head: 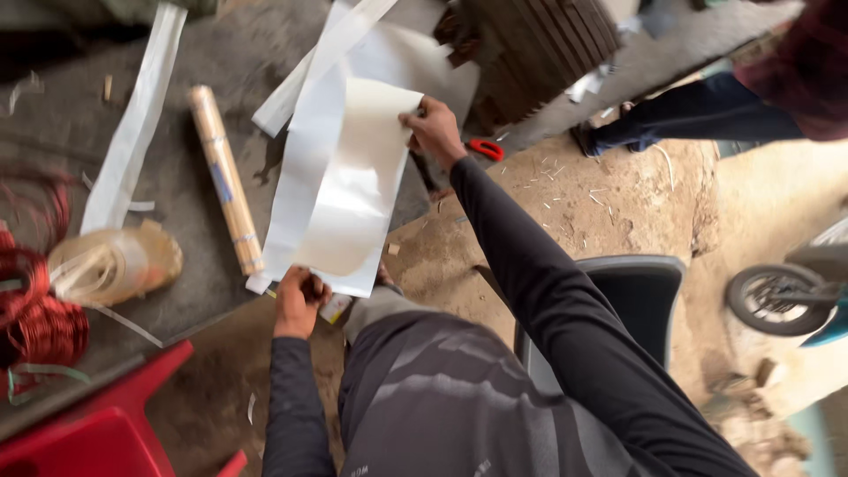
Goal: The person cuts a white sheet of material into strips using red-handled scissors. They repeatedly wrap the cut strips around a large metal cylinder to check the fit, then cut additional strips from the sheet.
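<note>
A glossy white sheet (353,190) lies stretched over the dark floor in front of me. My left hand (299,299) grips its near edge, fingers closed on the sheet. My right hand (433,131) pinches the far right edge at arm's length. More white sheet strips (300,79) lie under and beyond it. Both my arms wear dark long sleeves.
A bundle of thin wooden sticks (225,177) lies left of the sheet. Red wire coils (31,300) and a tape roll (115,263) sit at far left. Red-handled scissors (485,148), a red stool (106,424), a dark chair (636,291), another person's legs (698,115), and a wheel (777,300) surround me.
</note>
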